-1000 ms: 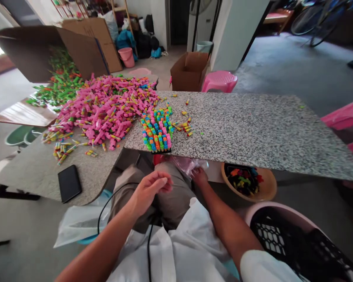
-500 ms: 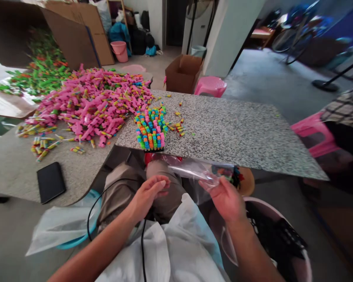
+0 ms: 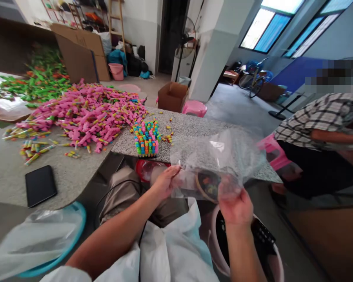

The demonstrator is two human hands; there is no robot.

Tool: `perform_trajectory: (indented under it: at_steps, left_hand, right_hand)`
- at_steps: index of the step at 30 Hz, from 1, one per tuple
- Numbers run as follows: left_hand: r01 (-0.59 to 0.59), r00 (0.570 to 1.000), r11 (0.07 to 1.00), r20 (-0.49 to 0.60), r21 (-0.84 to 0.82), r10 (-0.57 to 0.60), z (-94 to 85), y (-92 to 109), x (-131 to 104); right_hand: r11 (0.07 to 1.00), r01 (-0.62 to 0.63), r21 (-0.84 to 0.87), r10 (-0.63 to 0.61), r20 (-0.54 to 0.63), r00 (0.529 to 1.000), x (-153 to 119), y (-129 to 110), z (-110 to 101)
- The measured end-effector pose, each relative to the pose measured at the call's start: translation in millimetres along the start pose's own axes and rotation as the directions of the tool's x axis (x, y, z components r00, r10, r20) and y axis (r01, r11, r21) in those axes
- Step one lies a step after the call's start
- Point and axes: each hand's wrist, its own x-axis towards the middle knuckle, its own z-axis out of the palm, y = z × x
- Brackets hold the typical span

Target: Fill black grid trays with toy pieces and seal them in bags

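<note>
A clear plastic bag [image 3: 206,156] is spread between my two hands above my lap and the table's front edge. My left hand [image 3: 166,182] pinches its left edge between thumb and fingers. At the other end, my right hand [image 3: 235,201] grips the bag, with its fingers partly behind or inside the film; I cannot tell which. Just beyond my left hand, a block of small multicoloured pieces [image 3: 147,143] stands upright in rows in a black base at the table edge.
A large heap of pink toy pieces [image 3: 88,113] covers the left table, with green ones [image 3: 35,84] behind. A black phone-like case [image 3: 41,186] lies nearer. A bucket of black parts [image 3: 278,258] stands at lower right. A person in a checked shirt [image 3: 326,117] sits at right.
The bag has been lifted and opened out into a wide sheet. My left hand has moved right and taken hold of its edge. The view has tilted up.
</note>
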Motion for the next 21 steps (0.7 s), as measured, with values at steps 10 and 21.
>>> perform_trajectory:
  at_steps: [10, 21]
  left_hand:
    - [-0.181, 0.952, 0.875, -0.145, 0.448, 0.271, -75.2, 56, -70]
    - [-0.020, 0.900, 0.406, -0.160, 0.914, 0.405, -160.8, 126, -108]
  right_hand:
    - [0.977, -0.211, -0.027, 0.212, 0.075, 0.974, 38, 42, -39]
    - [0.810, -0.321, -0.491, 0.523, 0.354, 0.776, 46, 39, -7]
